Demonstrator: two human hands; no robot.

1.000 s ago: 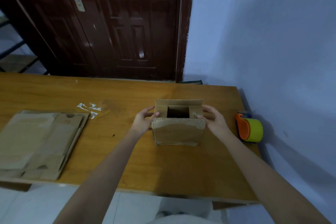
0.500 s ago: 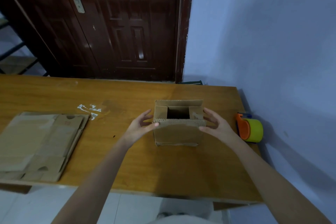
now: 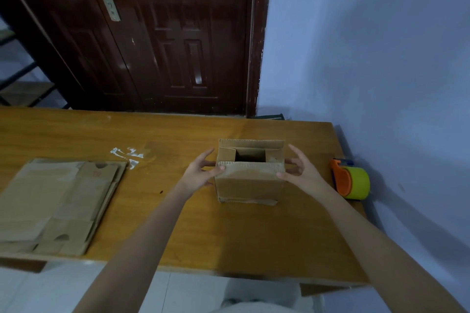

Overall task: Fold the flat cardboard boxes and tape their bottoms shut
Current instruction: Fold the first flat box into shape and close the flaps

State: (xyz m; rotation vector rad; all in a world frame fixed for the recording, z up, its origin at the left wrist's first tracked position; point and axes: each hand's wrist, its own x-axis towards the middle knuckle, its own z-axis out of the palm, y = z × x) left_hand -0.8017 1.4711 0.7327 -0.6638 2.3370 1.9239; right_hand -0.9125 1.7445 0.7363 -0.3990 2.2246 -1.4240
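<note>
Left hand (image 3: 197,175) and right hand (image 3: 304,173), fingers (image 3: 293,152) spread, are touching the near flap of the box (image 3: 248,185) standing on the table (image 3: 178,223).

Head view, forward-down over table (image 3: 229,236)

Box (image 3: 248,180) stands on the tabletop (image 3: 178,231), right of centre. Left hand (image 3: 198,175) at its left side, right hand (image 3: 302,173) at its right. Stack of flat boxes (image 3: 56,206) lies far left. Tape dispenser (image 3: 352,180) sits at right edge. Door (image 3: 157,33) behind tabletop.
</note>
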